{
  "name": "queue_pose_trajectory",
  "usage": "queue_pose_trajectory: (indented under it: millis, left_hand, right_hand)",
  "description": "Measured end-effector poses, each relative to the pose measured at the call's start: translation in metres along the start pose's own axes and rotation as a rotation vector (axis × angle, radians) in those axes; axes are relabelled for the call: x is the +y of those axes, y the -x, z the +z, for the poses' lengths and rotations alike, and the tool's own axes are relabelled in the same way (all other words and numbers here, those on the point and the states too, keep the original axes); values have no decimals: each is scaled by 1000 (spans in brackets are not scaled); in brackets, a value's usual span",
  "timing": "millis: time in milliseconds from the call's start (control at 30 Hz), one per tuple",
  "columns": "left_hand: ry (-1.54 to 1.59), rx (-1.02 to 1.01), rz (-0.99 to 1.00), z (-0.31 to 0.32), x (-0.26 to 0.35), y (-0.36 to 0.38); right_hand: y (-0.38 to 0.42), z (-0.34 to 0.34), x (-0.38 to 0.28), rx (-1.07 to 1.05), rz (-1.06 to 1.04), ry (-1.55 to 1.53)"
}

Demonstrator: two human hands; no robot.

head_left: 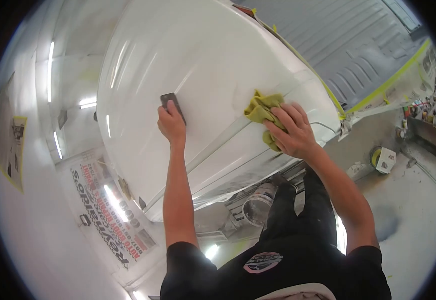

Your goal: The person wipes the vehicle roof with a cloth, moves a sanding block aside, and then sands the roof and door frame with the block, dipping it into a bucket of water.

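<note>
My left hand (172,121) is closed round a dark, flat rectangular block (174,107), which lies against the glossy white body panel (218,65) of a vehicle. Further right, the fingers of my right hand (293,129) press a crumpled yellow-green cloth (264,111) onto the same panel, near a raised crease line. Part of the cloth is hidden under my fingers.
Grey ribbed bed (358,55) with yellow-green tape (390,87) along its edge, top right. A bucket (258,207) stands below the panel by my legs. A tape roll (376,157) and white box (386,160) lie right. A printed banner (110,210) hangs left.
</note>
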State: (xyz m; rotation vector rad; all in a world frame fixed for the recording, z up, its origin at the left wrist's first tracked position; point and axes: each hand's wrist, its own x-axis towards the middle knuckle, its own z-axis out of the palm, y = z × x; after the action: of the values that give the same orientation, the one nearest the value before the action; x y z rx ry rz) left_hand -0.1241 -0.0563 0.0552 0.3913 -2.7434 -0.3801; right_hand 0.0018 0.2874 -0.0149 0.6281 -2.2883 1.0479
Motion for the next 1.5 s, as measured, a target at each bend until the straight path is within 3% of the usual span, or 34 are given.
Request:
queue_pose_trajectory:
  millis: [67,100,200,400,533,567,667,733,800,900,967,1100,1200,1300,1400,1467,1500]
  left_hand:
    - [-57,-47,-49,9,2,-5]
    - [-73,34,65,25,8,-10]
    - [-36,16,287,52,58,-22]
    - [32,-211,645,46,142,16]
    - [103,-384,858,26,140,50]
    - [117,-445,851,17,134,57]
    - [212,-258,767,-2,74,76]
    - [313,-218,285,-32,21,80]
    - [263,-14,29,-50,-36,82]
    - [-6,55,-48,-22,-73,92]
    - [56,45,55,0,-32,89]
    - [83,-125,188,30,58,89]
    - [182,-220,323,24,95,95]
    - [447,-195,222,-32,93,125]
    - [583,-93,53,-78,35,179]
    - [581,-129,-36,-102,-28,236]
    - [580,-166,-117,-109,-66,272]
  right_hand:
    - [1,4,-2,-19,10,36]
    - [3,6,-1,-15,10,49]
    - [6,8,-1,-16,0,59]
    - [-1,-2,-12,5,2,27]
    - [-1,-5,-22,21,17,-38]
    - [2,-8,-24,23,29,-61]
    - [12,-34,-51,-21,229,-158]
    - [36,-54,-63,22,305,-203]
    - [70,-68,-78,67,443,-264]
    - [141,-80,-95,29,589,-249]
    - [180,-83,-108,-35,723,-297]
    - [215,-76,-128,-134,780,-414]
    - [183,-69,-121,-116,712,-493]
    - [128,-80,-101,-84,604,-446]
    - [38,-90,-74,-99,487,-345]
    - [-21,-82,-47,-43,274,-154]
    - [-47,-74,-37,-81,267,-146]
